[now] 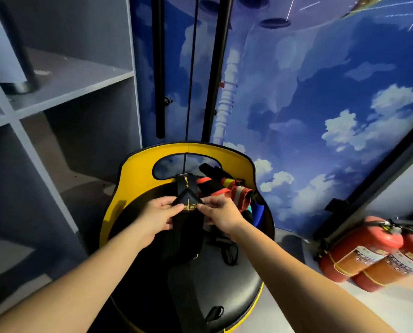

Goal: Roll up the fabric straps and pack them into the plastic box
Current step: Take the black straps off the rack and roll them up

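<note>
Black seat (224,280) swallows black strap (187,205), outline unclear.

In front of me stands a chair (133,179) with a yellow curved back and a black seat. To my left is a grey cubby shelf unit (56,92). Behind the chair, the wall (320,92) carries a blue sky mural with white clouds, and black poles (158,68) lean upright against it. On the floor to my right lie two red fire extinguishers (368,255), side by side.
</note>
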`<state>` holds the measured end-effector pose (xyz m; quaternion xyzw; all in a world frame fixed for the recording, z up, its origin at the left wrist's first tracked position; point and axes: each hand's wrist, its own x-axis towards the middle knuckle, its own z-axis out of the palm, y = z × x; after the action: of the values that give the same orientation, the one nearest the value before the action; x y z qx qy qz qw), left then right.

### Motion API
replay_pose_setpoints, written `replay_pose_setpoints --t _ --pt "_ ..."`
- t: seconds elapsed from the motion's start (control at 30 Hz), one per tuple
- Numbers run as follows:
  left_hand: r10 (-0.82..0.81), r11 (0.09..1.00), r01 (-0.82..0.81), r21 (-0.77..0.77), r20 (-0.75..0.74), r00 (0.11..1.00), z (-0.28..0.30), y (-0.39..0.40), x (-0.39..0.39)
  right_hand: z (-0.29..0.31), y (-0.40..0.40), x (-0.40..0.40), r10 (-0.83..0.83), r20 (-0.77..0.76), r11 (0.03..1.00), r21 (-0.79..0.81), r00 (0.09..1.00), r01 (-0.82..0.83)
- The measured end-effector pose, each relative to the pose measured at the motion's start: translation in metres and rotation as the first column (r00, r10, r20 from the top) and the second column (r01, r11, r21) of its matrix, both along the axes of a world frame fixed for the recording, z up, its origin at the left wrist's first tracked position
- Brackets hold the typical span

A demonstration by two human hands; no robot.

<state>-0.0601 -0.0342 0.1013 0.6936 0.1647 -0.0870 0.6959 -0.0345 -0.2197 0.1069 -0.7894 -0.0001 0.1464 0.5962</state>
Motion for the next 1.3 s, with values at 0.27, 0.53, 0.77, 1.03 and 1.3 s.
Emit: replay_pose_setpoints --t 0.27,0.53,0.77,1.03,1.3 --pt "0.059 0.997 -0.063 -0.04 -0.082 0.995 -0.037 0.035 0.013 -0.044 -0.037 0.018 0.038 -0.008 0.971 -0.236 0.999 -0.038" --pt "0.112 0.991 -0.118 -0.069 -0.084 0.99 -0.057 0.065 0.022 -0.058 -0.054 0.049 0.131 0.181 0.789 -0.614 0.975 0.009" --pt "0.111 0.99 -0.117 -0.073 -0.079 0.991 -0.065 0.071 0.032 -0.062 -0.045 0.097 0.256 0.325 0.672 -0.737 0.91 0.074" --pt "0.131 0.987 -0.136 -0.085 -0.065 0.989 -0.071 0.08 0.033 -0.093 -0.044 0.107 0.362 0.143 0.647 -0.75 0.921 -0.138" --pt "0.074 0.989 -0.079 -0.127 -0.048 0.996 -0.069 0.056 0.037 -0.106 -0.033 0.077 0.589 0.057 0.513 -0.797 0.806 -0.319"
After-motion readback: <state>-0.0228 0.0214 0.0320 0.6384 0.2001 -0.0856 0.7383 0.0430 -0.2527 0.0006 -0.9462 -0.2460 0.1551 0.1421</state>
